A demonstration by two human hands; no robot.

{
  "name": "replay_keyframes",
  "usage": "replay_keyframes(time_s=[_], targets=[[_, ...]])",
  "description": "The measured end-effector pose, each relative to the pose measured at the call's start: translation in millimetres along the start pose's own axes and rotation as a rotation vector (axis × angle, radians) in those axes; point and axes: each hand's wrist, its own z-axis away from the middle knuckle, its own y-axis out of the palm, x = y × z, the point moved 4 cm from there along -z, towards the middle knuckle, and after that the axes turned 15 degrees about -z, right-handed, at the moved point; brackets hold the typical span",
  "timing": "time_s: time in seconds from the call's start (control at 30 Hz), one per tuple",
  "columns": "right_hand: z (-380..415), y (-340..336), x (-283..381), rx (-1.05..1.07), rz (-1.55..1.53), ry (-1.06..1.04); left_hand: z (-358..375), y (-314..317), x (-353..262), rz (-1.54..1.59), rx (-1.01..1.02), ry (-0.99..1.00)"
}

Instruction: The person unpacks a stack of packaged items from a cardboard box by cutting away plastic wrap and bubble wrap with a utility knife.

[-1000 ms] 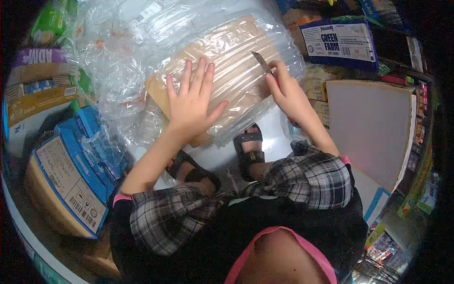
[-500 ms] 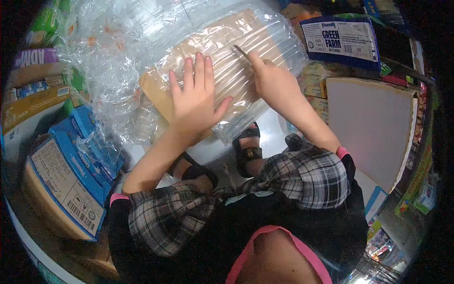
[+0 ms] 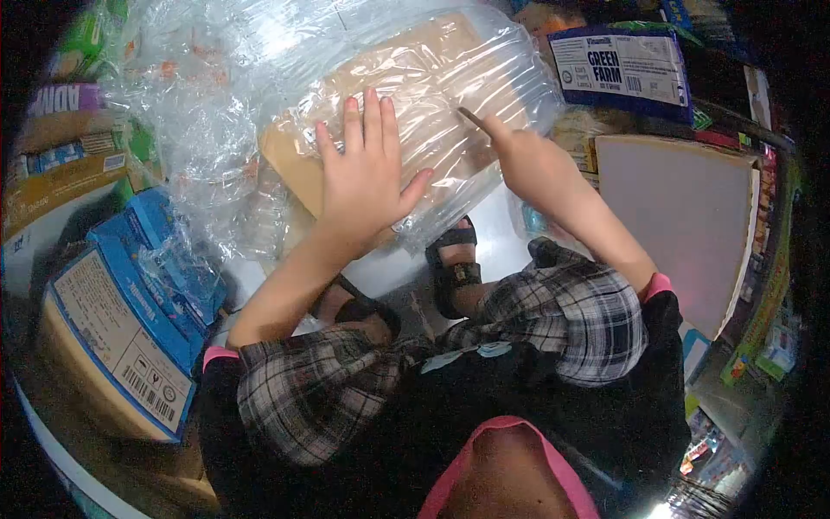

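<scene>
A brown cardboard box [image 3: 290, 164] lies on the floor under clear ribbed plastic wrap [image 3: 510, 73]. My left hand [image 3: 361, 173] presses flat on the wrapped box, its fingers spread and nothing held. Beyond the right side of the box, my right hand [image 3: 538, 169] is closed round a small dark blade [image 3: 472, 116]. The blade points up and left over the plastic; whether its tip touches the wrap I cannot tell. The handle is hidden in my fist.
Crumpled clear bubble wrap [image 3: 207, 130] spreads at the left. A blue carton [image 3: 143, 294] stands at the lower left. At the right are a Green Farm carton [image 3: 622, 69] and a large grey-faced box [image 3: 674, 225]. Sandalled feet [image 3: 454, 268] are below the wrapped box.
My right hand and the blade have moved right and slightly down across the plastic. My left hand has shifted slightly right, still flat on the wrap.
</scene>
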Motion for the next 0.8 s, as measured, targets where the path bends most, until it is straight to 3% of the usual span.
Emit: replay_keyframes(time_s=[0.37, 0.5, 0.57, 0.8], targets=[[51.8, 14.0, -23.0, 0.064, 0.012, 0.228, 3.3, 8.6, -2.5, -0.003, -0.025, -0.001], [64.4, 17.0, -31.9, 0.021, -0.074, 0.194, 2.6, 8.3, 0.2, 0.014, -0.001, -0.010], [72.4, 9.8, -29.9, -0.158, -0.209, 0.091, 5.7, 4.8, 1.7, 0.074, -0.011, -0.010], [84.0, -6.8, -36.7, -0.510, -0.536, 0.133, 20.3, -3.0, -7.8, 0.073, -0.001, 0.169]])
